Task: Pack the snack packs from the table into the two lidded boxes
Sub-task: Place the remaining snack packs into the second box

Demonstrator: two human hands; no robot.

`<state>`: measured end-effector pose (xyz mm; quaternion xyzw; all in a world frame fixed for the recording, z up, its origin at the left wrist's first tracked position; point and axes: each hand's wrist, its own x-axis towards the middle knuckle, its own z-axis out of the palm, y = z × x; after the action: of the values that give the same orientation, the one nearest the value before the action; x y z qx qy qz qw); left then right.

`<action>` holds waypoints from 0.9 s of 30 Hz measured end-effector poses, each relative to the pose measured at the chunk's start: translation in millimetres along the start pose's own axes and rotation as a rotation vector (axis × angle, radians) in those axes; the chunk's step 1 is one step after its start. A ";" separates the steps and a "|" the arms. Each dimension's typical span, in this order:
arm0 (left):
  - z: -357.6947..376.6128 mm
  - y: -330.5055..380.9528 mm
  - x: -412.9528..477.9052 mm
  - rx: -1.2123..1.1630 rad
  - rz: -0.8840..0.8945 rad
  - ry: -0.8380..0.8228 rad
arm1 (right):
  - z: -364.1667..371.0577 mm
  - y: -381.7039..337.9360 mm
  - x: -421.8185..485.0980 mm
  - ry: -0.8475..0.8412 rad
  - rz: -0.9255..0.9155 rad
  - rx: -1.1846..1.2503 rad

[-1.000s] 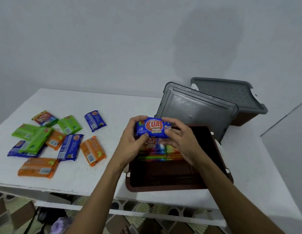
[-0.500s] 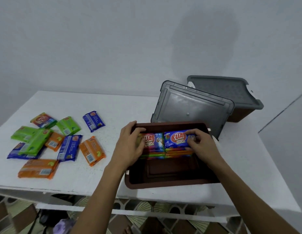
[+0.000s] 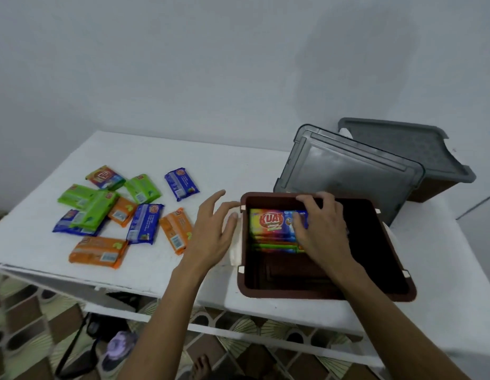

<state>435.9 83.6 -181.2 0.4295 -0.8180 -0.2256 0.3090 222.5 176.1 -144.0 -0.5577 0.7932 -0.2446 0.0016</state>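
The left hand (image 3: pixel 211 231) has left the brown box (image 3: pixel 293 294), empty and relaxed. The right hand (image 3: pixel 323 229) grips the blue KUAT pack (image 3: pixel 301 215) beneath it, probably seating it.

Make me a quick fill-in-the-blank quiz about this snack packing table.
1. The open box that the right hand reaches into is ____ in colour.
2. The left hand, fingers spread, holds ____.
3. The loose lid leaning behind the open box is ____ in colour.
4. The snack pack nearest the front edge of the table is ____ in colour.
Missing words: brown; nothing; grey; orange.
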 end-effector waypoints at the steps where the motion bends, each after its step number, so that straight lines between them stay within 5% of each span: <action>1: -8.7 -14.1 -4.5 0.018 -0.026 0.014 | 4.0 -16.2 1.4 0.033 -0.056 0.026; 8: -78.2 -121.3 -21.5 0.242 -0.244 0.037 | 57.3 -142.6 -2.8 -0.009 -0.305 0.150; 12: -95.3 -159.9 -15.4 0.315 -0.357 -0.071 | 110.5 -190.0 -17.8 -0.157 -0.282 0.122; 18: -93.4 -181.0 -1.0 0.413 -0.365 -0.203 | 173.4 -188.2 -23.5 -0.349 -0.266 0.010; 27: -93.3 -171.6 9.4 0.313 -0.504 -0.244 | 174.4 -180.8 -19.4 -0.221 -0.343 0.023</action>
<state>593.7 -24.9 -221.2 0.6309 -0.7416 -0.2164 0.0729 437.6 79.2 -232.3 -0.7080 0.6787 -0.1878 0.0533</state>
